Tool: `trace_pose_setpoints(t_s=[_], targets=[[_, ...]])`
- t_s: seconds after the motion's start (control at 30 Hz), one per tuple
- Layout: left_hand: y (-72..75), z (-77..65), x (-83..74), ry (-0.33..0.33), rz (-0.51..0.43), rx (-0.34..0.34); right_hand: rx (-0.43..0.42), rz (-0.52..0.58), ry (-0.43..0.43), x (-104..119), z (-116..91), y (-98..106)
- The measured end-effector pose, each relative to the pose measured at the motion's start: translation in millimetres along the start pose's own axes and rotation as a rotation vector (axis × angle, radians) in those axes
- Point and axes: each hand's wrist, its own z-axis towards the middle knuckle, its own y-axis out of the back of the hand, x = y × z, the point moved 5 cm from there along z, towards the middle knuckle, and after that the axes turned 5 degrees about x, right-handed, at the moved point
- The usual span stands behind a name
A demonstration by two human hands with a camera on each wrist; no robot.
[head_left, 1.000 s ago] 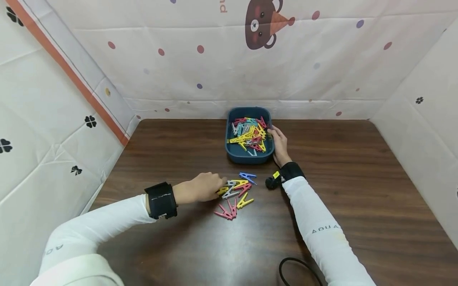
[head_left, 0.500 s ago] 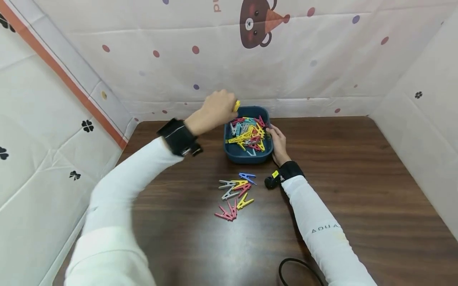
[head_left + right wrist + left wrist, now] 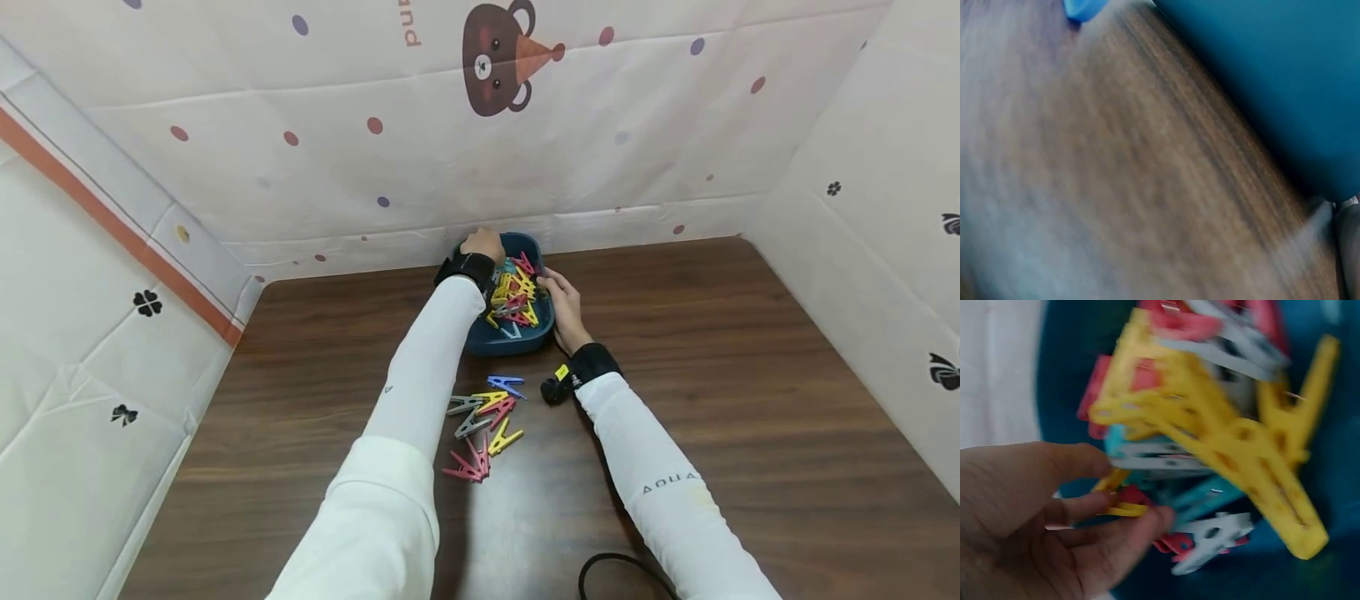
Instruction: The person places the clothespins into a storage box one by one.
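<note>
A dark blue plastic basket [image 3: 501, 343] at the back of the table holds a heap of yellow, pink, grey and turquoise clothespins [image 3: 517, 287]. My left hand [image 3: 483, 243] reaches in over its far left side. In the left wrist view, the thumb and fingers of the left hand [image 3: 1079, 506] are around a small yellow clothespin [image 3: 1124, 507], low among the others. At the basket's right side, my right hand [image 3: 566, 310] grips the rim. The right wrist view shows mostly blurred table [image 3: 1147, 156] and the basket's outer wall [image 3: 1285, 81].
In front of the basket lie several loose clothespins: a blue one [image 3: 507, 383], grey ones [image 3: 472, 423], yellow ones [image 3: 504, 437] and pink ones [image 3: 472, 463]. A black cable [image 3: 611, 557] curves near the front edge. Printed cloth walls [image 3: 337, 183] stand behind and at both sides.
My left hand picked up a yellow clothespin from the loose pile, lifted it and brought it into the basket. The right hand keeps its hold. The head view has shifted slightly.
</note>
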Motion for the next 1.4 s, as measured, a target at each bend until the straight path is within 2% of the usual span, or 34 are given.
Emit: trace_pose_setpoints(t_s=[0.07, 0.13, 0.27, 0.4, 0.47, 0.53, 0.6, 0.67, 0.77, 0.83, 0.93, 1.03, 1.2, 1.4], targets=[[-6.3, 2.8, 6.6, -0.013, -0.014, 0.025, -0.003, 0.009, -0.003, -1, 0, 0], [-6.0, 1.2, 12.9, -0.055, -0.019, 0.038, -0.003, 0.024, -0.009, -4, -1, 0], [10.6, -15.3, 27.7, -0.114, -0.001, 0.056, 0.024, 0.043, -0.018, -7, -1, -7], [39.9, -49.8, 33.1, -0.233, 0.085, -0.033, 0.051, 0.041, -0.015, -7, 2, -13], [51.0, -76.4, 31.7, -0.325, 0.142, -0.082, 0.052, 0.041, -0.013, -6, 3, -11], [54.9, -108.5, 29.6, -0.421, 0.190, -0.109, 0.046, 0.038, -0.010, -3, 4, -8], [49.5, -143.0, 28.0, -0.510, 0.217, -0.112, 0.038, 0.038, -0.005, 0, 5, -4], [34.5, -174.3, 28.8, -0.580, 0.235, -0.073, 0.031, 0.042, 0.002, 3, 7, 0], [-2.0, -208.7, 35.5, -0.654, 0.262, 0.039, 0.030, 0.047, 0.003, 5, 9, 3], [-29.4, -221.6, 43.1, -0.673, 0.275, 0.126, 0.032, 0.045, -0.004, 4, 9, 3], [-62.7, -226.7, 55.0, -0.658, 0.287, 0.210, 0.031, 0.037, -0.011, 3, 7, 3], [-81.6, -221.2, 64.9, -0.621, 0.239, 0.246, 0.028, 0.032, -0.014, 1, 6, 2], [-89.6, -212.5, 72.9, -0.606, 0.143, 0.282, 0.030, 0.031, -0.029, -4, 5, 2], [-89.3, -213.1, 75.0, -0.617, 0.128, 0.295, 0.043, 0.032, -0.011, -2, 4, -1]])
